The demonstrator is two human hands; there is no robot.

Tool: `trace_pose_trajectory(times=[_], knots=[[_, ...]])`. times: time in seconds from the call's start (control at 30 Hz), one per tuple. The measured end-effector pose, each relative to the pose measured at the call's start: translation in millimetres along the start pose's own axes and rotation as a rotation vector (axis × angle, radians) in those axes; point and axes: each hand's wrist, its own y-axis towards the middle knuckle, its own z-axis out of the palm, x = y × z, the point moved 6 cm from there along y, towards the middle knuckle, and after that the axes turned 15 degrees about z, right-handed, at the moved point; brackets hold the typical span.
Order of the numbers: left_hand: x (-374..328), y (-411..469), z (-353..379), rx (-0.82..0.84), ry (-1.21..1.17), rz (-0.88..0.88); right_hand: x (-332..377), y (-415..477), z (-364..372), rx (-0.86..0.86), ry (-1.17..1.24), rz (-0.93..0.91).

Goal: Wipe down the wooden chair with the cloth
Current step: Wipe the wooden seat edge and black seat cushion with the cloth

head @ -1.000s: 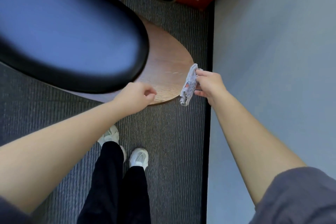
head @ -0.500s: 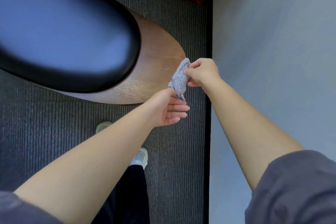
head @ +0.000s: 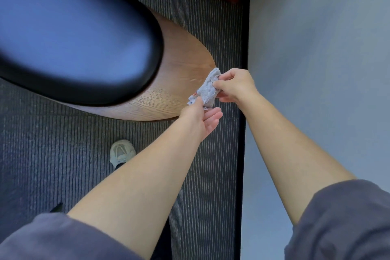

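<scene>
Shifting left hand (head: 200, 120) onto cloth (head: 207, 91)

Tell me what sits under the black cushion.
Brown wood of the chair sticks out from beneath the black cushion along its right and near edges. Whatever lies under the rest of the cushion, including any fixings, is covered.

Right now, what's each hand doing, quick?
Left hand: fingers straight, thumb on the grey cloth; pinch cannot be told.
Right hand: closed, gripping the cloth.
</scene>
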Motion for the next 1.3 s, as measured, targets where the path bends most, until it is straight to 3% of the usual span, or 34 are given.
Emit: trace_pose_trajectory(times=[0.33, 0.67, 1.0, 1.3], knots=[[2.8, 6.8, -9.4, -0.065, -0.043, 0.042, -10.4, -2.0, 6.9, -0.003, 0.095, 0.049], [3.3, 19.3, -53.1, -0.049, 0.099, 0.14, -44.6, -10.3, 37.0, 0.136, 0.281, 0.256], [-7.5, 36.7, -118.6, -0.102, 0.193, 0.221, -85.6, -37.4, 112.1, 0.181, 0.612, 0.385], [-28.1, 62.8, -177.6, -0.088, 0.247, 0.171, -86.5, -53.9, 177.3, 0.088, 0.627, 0.455]])
